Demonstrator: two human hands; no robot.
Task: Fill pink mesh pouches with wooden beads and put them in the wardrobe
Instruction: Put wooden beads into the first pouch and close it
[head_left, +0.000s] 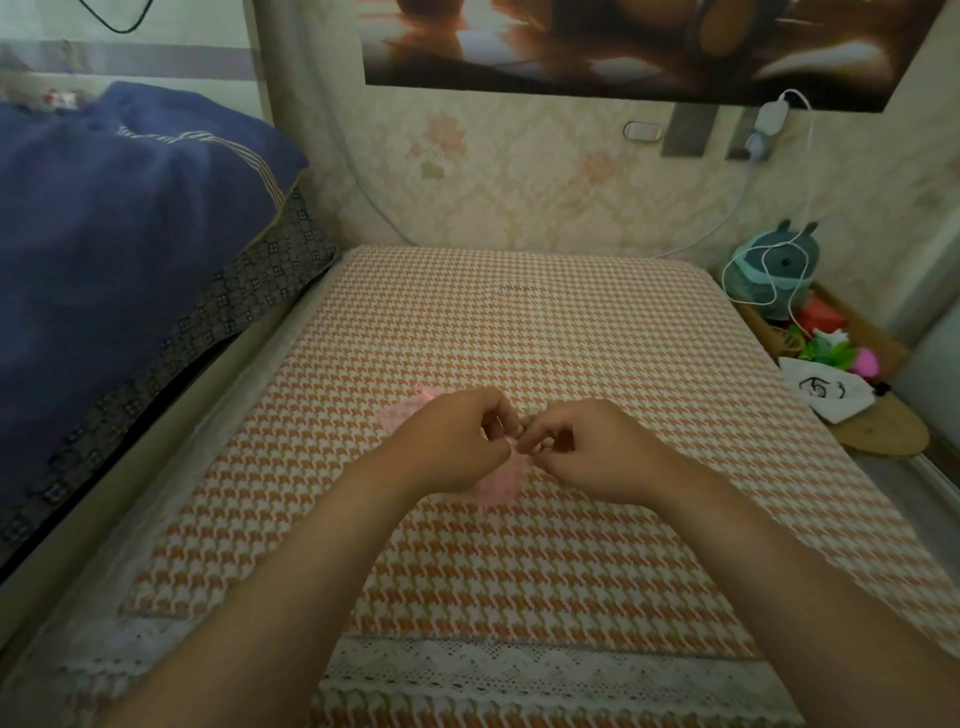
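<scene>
Both hands meet mid-mattress, well back from its near lace edge. Left hand and right hand have fingers curled, pinching the top of the pouch lying flat between them. My guess is they're working its mouth open or drawn, kept low so it stays put. More pink shows past the left hand: same pouch or a second, can't tell. No beads visible. Quilt lies off the far-left corner.

Pink mesh pouches on bedspread
</scene>
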